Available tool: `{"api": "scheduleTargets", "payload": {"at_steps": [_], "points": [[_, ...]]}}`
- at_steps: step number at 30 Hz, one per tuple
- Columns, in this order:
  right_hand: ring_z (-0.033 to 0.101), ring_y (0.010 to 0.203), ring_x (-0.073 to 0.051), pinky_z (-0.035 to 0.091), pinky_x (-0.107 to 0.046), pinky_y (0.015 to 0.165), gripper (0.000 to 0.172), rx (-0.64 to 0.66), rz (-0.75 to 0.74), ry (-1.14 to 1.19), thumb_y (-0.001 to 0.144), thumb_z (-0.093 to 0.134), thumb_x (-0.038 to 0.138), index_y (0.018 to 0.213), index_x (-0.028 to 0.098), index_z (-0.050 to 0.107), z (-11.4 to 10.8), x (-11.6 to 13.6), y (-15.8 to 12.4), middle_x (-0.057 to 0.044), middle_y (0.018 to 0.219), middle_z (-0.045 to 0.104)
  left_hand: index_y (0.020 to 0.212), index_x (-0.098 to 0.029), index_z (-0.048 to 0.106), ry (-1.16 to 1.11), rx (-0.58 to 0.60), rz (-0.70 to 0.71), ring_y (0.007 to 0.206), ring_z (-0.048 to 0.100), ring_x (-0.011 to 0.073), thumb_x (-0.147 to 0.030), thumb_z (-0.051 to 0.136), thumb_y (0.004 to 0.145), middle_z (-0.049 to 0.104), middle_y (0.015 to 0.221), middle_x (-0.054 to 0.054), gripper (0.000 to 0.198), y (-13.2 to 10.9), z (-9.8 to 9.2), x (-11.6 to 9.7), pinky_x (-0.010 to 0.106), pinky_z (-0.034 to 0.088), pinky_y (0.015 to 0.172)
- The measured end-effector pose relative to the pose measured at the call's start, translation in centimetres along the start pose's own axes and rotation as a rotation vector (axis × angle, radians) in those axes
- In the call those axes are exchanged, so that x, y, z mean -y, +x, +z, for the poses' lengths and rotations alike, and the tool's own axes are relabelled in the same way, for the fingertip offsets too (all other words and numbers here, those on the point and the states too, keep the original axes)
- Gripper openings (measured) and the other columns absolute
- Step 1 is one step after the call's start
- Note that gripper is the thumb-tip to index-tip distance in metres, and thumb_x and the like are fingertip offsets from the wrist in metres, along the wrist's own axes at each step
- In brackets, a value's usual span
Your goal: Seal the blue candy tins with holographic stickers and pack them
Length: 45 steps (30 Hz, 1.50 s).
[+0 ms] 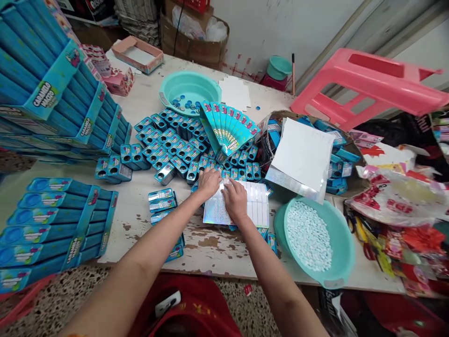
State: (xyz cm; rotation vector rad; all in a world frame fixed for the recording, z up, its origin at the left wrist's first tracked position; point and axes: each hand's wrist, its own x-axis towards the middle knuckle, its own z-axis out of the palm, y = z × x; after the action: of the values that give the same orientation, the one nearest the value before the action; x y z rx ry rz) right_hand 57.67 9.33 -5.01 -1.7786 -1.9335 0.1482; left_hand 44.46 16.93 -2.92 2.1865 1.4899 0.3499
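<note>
A silvery sheet of stickers (257, 201) lies over several small blue boxes in front of me. My left hand (209, 182) rests at the sheet's top left corner beside the nearest boxes, its fingers bent; what they hold, if anything, is too small to tell. On the middle of the sheet, my right hand (235, 199) has its fingers curled together at the sheet's surface, close to my left hand. Rows of blue boxes with round dark holes (168, 145) stand just beyond. Several more boxes (162, 202) sit left of the sheet.
Tall stacks of blue packs (63, 93) stand at the left. Behind are a teal basin with blue caps (191, 84) and a fan of blue cards (229, 126). At the right are a teal basin of white tablets (342, 238), white sheets (303, 152) and a pink stool (322, 84).
</note>
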Motion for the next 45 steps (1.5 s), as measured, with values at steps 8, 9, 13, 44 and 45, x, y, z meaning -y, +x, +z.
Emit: {"api": "scheduleTargets", "payload": {"at_steps": [8, 9, 13, 44, 45], "points": [[0.057, 0.075, -0.018, 0.043, -0.032, 0.072, 0.012, -0.055, 0.061, 0.133, 0.088, 0.053, 0.031, 0.082, 0.021, 0.058, -9.2, 4.0, -0.6, -0.004, 0.077, 0.062, 0.090, -0.019, 0.065, -0.220, -0.061, -0.064, 0.106, 0.046, 0.0272, -0.031, 0.050, 0.087, 0.062, 0.102, 0.010, 0.020, -0.6, -0.9, 0.1, 0.042, 0.031, 0.091], [0.057, 0.073, -0.017, 0.042, -0.031, 0.070, 0.013, -0.053, 0.086, 0.169, 0.087, 0.054, 0.032, 0.081, 0.021, 0.057, -10.3, 4.8, -0.7, -0.003, 0.076, 0.061, 0.097, -0.020, 0.065, -0.319, -0.109, -0.076, 0.109, 0.046, 0.0268, -0.034, 0.050, 0.087, 0.060, 0.109, 0.009, 0.023, -1.4, -1.6, 0.0, 0.041, 0.031, 0.093], [0.056, 0.068, -0.016, 0.043, -0.030, 0.067, 0.015, 0.014, 0.159, 0.314, 0.086, 0.056, 0.034, 0.077, 0.022, 0.057, -12.0, 7.8, -1.5, -0.001, 0.072, 0.060, 0.127, -0.022, 0.048, -0.835, -0.083, 0.026, 0.115, 0.047, 0.0232, -0.041, 0.056, 0.083, 0.051, 0.130, 0.009, 0.049, -7.3, -4.9, -1.0, 0.035, 0.037, 0.094], [0.043, 0.062, -0.012, 0.038, -0.026, 0.061, 0.029, 0.239, 0.559, 0.600, 0.068, 0.067, 0.032, 0.085, 0.020, 0.047, 5.6, 18.0, -9.4, 0.004, 0.076, 0.046, 0.094, -0.021, 0.042, -1.298, -0.131, -0.706, 0.054, 0.045, 0.0089, -0.048, 0.052, 0.080, 0.045, 0.062, -0.007, 0.031, -26.2, -1.7, 11.7, 0.019, 0.036, 0.052], [0.043, 0.061, -0.012, 0.038, -0.026, 0.060, 0.029, 0.239, 0.556, 0.606, 0.068, 0.067, 0.031, 0.084, 0.020, 0.046, 5.6, 18.0, -9.4, 0.004, 0.076, 0.046, 0.095, -0.022, 0.043, -1.275, -0.126, -0.734, 0.053, 0.045, 0.0091, -0.050, 0.051, 0.080, 0.046, 0.062, -0.007, 0.033, -26.2, -1.4, 11.7, 0.020, 0.036, 0.051]]}}
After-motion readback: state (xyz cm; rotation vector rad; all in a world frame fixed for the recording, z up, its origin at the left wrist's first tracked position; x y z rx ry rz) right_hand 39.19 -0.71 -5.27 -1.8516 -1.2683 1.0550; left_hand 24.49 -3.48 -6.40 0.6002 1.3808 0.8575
